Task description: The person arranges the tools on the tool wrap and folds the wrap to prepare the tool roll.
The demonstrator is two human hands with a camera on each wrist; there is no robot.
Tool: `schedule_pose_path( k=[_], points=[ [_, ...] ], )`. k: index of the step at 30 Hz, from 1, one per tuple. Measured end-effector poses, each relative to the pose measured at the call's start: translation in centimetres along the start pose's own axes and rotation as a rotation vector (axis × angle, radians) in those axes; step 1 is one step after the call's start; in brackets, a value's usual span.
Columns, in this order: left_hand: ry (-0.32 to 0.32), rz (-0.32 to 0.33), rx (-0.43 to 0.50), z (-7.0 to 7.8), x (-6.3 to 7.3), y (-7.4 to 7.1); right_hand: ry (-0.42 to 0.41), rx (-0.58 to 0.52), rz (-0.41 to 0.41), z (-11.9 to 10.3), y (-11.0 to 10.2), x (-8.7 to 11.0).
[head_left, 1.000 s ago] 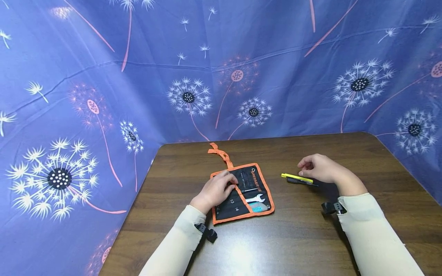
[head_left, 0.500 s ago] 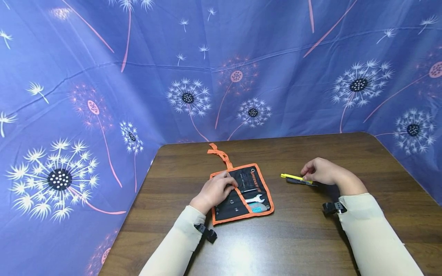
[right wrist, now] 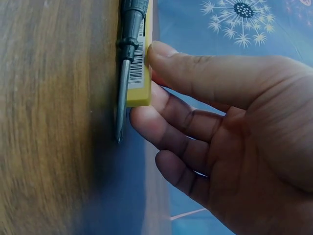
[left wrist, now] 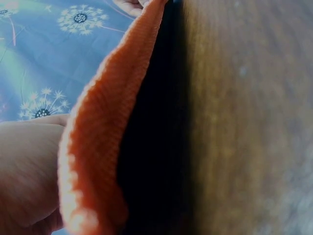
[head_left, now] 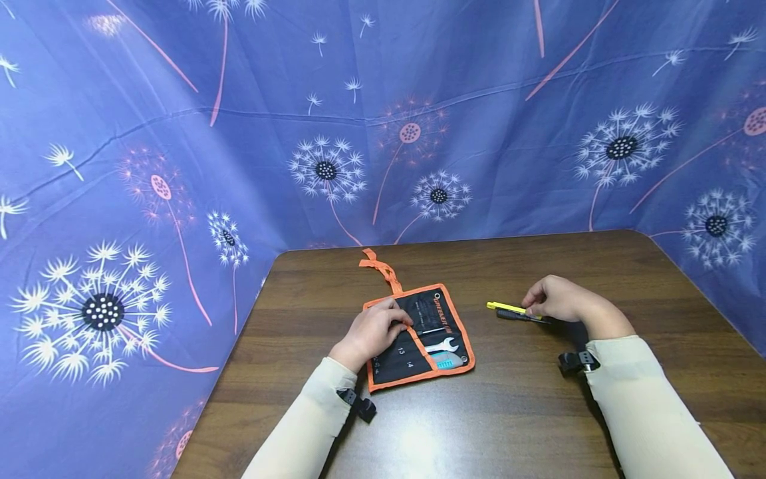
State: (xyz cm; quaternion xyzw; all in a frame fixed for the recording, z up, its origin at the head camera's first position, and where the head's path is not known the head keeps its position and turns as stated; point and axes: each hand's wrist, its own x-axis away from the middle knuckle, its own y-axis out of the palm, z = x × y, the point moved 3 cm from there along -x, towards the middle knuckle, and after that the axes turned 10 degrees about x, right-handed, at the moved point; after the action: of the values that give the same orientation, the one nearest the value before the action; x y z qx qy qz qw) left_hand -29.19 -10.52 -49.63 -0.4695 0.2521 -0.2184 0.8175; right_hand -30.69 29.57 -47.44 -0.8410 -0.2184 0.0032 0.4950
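Observation:
My left hand (head_left: 370, 330) rests on a black tool pouch (head_left: 391, 369) with orange trim, thumb and fingers pinching the edge of its pocket. A wrench (head_left: 441, 344) and a grey-and-turquoise tool (head_left: 449, 360) show in the pocket. At right, my right hand (head_left: 558, 299) pinches the near end of a slim yellow tool (head_left: 500, 306); its exact kind is unclear. The right wrist view shows a barcode label (right wrist: 137, 66) on it. Alongside lies a dark-handled screwdriver (right wrist: 128, 41), its metal tip pointing toward my wrist. In the left wrist view, orange trim (left wrist: 98, 132) hides much.
Both tools and the pouch lie on a brown wooden table (head_left: 479, 412). An orange tie strap (head_left: 383, 266) extends from the pouch toward the back edge. Blue dandelion-print cloth (head_left: 383, 120) hangs behind and at the sides.
My right hand has come down slightly and closed its thumb and finger on the yellow tool's end. My left hand and the pouch have stayed in place.

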Motion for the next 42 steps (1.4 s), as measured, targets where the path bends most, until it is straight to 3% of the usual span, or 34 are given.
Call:
schedule_pose_path(
  k=[9, 23, 42],
  points=[
    [0.007, 0.034, 0.009, -0.09, 0.06, 0.09, 0.001, 0.025, 0.005, 0.03, 0.28, -0.2],
    [0.007, 0.027, 0.002, 0.13, 0.1, 0.03, -0.009, 0.102, 0.044, -0.4, 0.15, -0.21],
    [-0.003, 0.023, -0.011, 0.13, 0.0, 0.17, -0.006, 0.102, 0.068, -0.1, 0.15, -0.32]
  ],
)
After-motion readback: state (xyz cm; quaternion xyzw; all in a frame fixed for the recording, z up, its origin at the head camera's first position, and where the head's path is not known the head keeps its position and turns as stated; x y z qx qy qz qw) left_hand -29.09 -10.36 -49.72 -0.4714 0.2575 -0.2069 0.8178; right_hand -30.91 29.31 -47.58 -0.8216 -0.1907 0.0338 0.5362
